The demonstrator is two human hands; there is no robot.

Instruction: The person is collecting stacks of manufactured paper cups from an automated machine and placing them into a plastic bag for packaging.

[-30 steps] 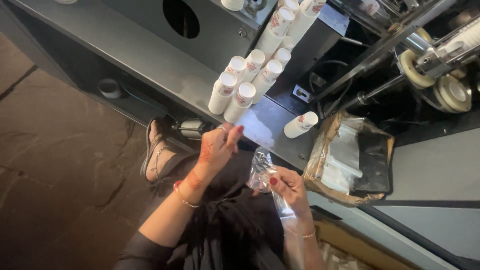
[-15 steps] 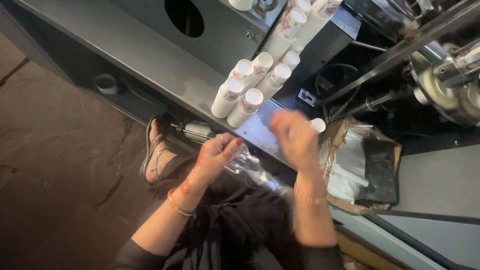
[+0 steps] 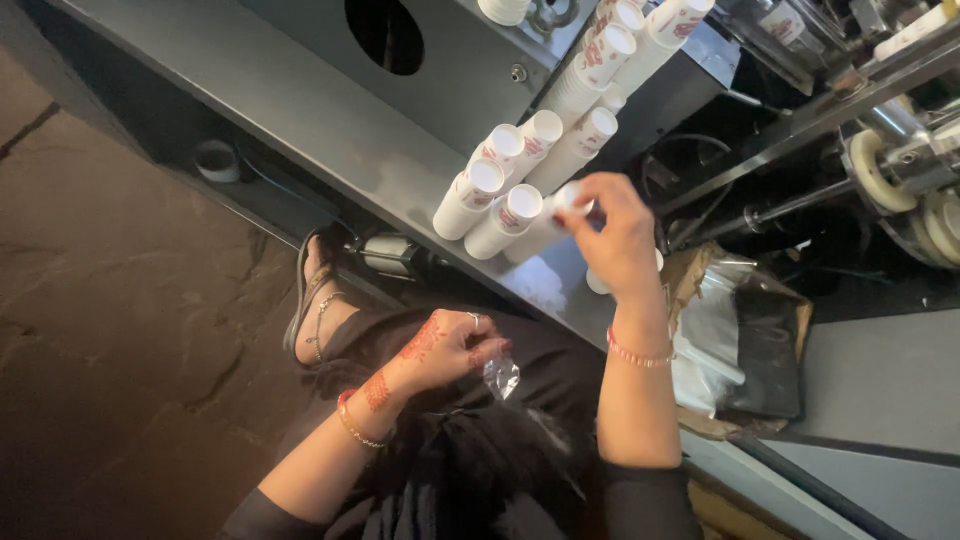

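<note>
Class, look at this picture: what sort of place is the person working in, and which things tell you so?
Most likely a small paper-cup workshop or factory. Stacks of white paper cups lie on a grey metal machine; rollers and rods stand to the right. The right hand reaches the stacks; the left hand holds a clear plastic bag.

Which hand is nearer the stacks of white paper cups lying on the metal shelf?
Right. The right hand is up at the cup stacks, fingers on the end of one stack. The left hand is low over the lap, apart from them, pinching a clear plastic bag.

Dim warm light, slight blur
</note>
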